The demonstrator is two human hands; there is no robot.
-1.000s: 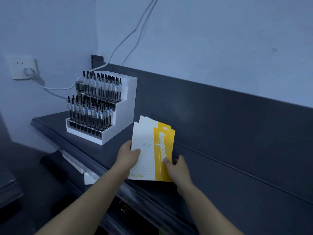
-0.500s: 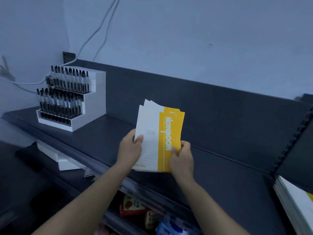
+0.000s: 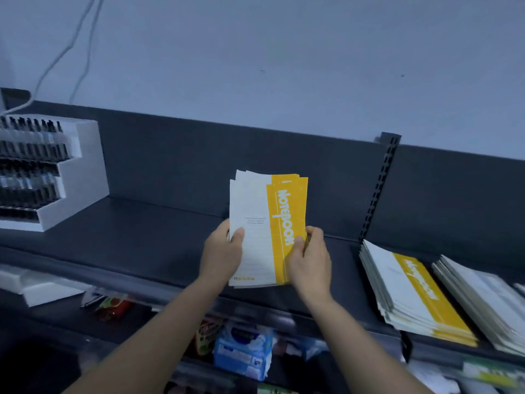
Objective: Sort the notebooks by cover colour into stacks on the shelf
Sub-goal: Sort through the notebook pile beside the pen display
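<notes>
Both hands hold one bundle of yellow-and-white notebooks (image 3: 268,228) upright above the dark shelf (image 3: 147,226): the left hand (image 3: 223,253) grips its left edge with the thumb on the front cover, and the right hand (image 3: 309,260) pinches the yellow right edge. To the right, a stack of yellow-banded notebooks (image 3: 412,291) lies flat on the shelf, with a pale stack (image 3: 483,297) beside it. Farther left stands a white tiered pen display (image 3: 51,172) against the back panel.
</notes>
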